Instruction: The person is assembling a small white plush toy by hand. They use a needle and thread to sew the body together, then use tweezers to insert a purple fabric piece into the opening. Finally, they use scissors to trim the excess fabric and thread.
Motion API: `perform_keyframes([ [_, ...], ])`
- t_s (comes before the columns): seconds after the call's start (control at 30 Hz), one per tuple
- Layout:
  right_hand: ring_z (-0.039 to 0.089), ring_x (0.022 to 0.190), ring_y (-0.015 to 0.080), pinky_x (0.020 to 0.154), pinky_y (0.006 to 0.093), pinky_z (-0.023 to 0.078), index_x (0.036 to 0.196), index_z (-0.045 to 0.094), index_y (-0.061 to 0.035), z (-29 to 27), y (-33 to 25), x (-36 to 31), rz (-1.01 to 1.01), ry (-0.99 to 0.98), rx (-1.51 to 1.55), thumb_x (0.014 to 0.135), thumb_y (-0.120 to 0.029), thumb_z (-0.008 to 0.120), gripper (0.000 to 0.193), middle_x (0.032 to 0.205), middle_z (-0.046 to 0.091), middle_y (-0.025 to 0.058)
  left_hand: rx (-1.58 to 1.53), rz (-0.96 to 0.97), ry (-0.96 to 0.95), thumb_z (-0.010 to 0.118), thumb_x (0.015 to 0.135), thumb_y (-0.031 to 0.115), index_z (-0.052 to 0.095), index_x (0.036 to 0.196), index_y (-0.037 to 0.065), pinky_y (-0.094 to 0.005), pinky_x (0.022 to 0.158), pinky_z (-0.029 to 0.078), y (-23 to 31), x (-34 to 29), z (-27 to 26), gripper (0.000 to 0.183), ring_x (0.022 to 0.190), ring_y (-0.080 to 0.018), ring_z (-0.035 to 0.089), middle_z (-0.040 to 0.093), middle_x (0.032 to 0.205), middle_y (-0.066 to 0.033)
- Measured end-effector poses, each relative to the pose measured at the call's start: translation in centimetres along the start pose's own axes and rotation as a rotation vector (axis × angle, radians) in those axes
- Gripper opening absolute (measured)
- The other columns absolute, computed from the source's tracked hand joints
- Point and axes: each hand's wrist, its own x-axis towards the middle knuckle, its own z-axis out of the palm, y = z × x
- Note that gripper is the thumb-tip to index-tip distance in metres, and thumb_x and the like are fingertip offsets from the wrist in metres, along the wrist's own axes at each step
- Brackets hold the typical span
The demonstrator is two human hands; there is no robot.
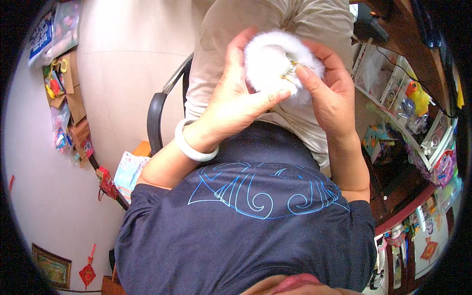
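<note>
A round, white fluffy thing (pixel 262 59), like a ring or ball of fur, is held over my lap between both hands. A small pale-green and gold ornament (pixel 288 73) shows near its middle. My left hand (pixel 241 86) wraps its left side, with the thumb pressing on the lower edge. My right hand (pixel 328 83) grips the right side, its thumb against the ornament and its fingers behind the fur. A white bangle (pixel 189 142) is on my left wrist. What my fingers touch on the underside is hidden.
I sit on a chair whose black armrest (pixel 157 118) shows at my left. Cardboard boxes (pixel 76 103) and bagged items line the far left. At right, a white rack (pixel 398 93) holds plastic bags and a yellow toy (pixel 418 100) near a dark table (pixel 393 184).
</note>
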Motion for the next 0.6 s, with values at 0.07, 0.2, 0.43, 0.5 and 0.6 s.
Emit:
perform_keyframes([
  [0.07,0.054,0.105,0.0167,0.093,0.0289,0.042,0.122,0.049,0.0032,0.0,-0.2,0.0,-0.002,0.003,0.032,0.084,-0.007,0.065,0.042,0.113,0.058,0.0096,-0.122,0.033,-0.041,0.072,0.079,0.011,0.008,0.145,0.003,-0.0341,0.1,0.038,0.4,0.3,0.0,0.092,0.122,-0.022,0.041,0.038,0.133,-0.0133],
  [0.2,0.053,0.108,0.0168,0.095,0.0287,0.041,0.123,0.047,0.0025,-0.1,-1.1,-0.2,-0.11,-0.04,-0.01,0.084,-0.003,0.064,0.043,0.117,0.056,0.0093,-0.409,-0.071,-0.043,0.07,0.08,0.005,0.01,0.147,0.007,-0.0332,0.1,0.038,0.9,0.3,-0.4,0.09,0.122,-0.02,0.042,0.041,0.131,-0.0119],
  [0.43,0.052,0.11,0.0162,0.096,0.0285,0.04,0.124,0.047,0.002,0.4,-1.6,-0.8,-0.197,-0.052,-0.097,0.085,0.001,0.062,0.042,0.119,0.055,0.0088,0.003,0.166,-0.107,0.065,0.083,0.003,0.014,0.147,0.008,-0.0311,0.102,0.035,0.6,0.4,-0.2,0.082,0.126,-0.0178,0.039,0.036,0.14,-0.0083],
  [0.5,0.052,0.11,0.016,0.095,0.0284,0.041,0.123,0.047,0.0018,0.3,-1.6,-0.9,-0.203,-0.053,-0.08,0.085,0.001,0.062,0.041,0.118,0.055,0.0087,-0.033,0.12,-0.161,0.065,0.082,0.002,0.018,0.146,0.007,-0.0311,0.102,0.036,1.4,0.2,-0.1,0.08,0.127,-0.0173,0.038,0.035,0.141,-0.0072],
  [0.6,0.053,0.108,0.0154,0.094,0.0281,0.042,0.123,0.047,0.0017,0.1,-1.9,-0.9,-0.154,-0.046,-0.061,0.085,-0.001,0.063,0.041,0.117,0.056,0.0087,-0.049,0.1,-0.203,0.065,0.082,0.001,0.021,0.146,0.007,-0.0302,0.102,0.036,1.4,0.3,-0.3,0.078,0.127,-0.0165,0.038,0.036,0.141,-0.0068],
])
